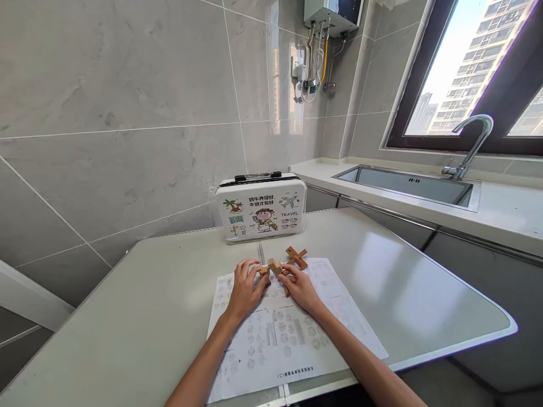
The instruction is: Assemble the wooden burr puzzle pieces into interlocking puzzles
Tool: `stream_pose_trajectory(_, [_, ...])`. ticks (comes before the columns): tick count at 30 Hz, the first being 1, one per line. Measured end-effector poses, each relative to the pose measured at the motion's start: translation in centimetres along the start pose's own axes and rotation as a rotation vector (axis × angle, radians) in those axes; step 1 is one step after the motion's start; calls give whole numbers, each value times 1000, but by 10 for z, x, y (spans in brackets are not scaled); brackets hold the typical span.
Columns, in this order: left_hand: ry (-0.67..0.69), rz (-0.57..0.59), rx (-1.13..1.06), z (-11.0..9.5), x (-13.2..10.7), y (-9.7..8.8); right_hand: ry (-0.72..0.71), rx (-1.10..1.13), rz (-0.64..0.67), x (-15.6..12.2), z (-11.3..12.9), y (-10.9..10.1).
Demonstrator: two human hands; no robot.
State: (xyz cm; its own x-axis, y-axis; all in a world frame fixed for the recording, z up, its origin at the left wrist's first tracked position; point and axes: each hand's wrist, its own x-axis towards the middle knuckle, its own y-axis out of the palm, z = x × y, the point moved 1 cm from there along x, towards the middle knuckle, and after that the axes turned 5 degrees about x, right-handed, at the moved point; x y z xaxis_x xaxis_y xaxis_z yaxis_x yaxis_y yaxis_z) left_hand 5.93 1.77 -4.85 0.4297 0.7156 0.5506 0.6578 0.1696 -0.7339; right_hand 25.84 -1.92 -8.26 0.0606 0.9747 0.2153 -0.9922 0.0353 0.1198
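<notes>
Pinching light wooden pieces [275,268] with left hand [246,287] and right hand [300,287], above a printed sheet [292,355] reaching the surface's [144,316] near edge (with a darker wooden cross [297,258] just beyond, toward the far edge).

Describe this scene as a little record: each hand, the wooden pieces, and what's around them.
Left hand: pinching light wooden pieces
Right hand: pinching them from the other side
Joined: cannot tell
Beyond right hand: crossed brown pieces
Below: printed sheet on table
Behind: white case
Far right: sink, faucet
</notes>
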Motion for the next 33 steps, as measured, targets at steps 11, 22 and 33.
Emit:
stream_pose_trajectory(11, [-32, -89, 35, 2, 2, -1, 25, -53, 73, -3, 1, 5])
stream_pose_trajectory(22, [-129, -192, 273, 18, 2, -10, -71, -408, -131, -4, -2, -4])
stream_pose_trajectory(33, [-50, -78, 295, 11, -2, -4, -91, -714, -136, -8, -6, -4])
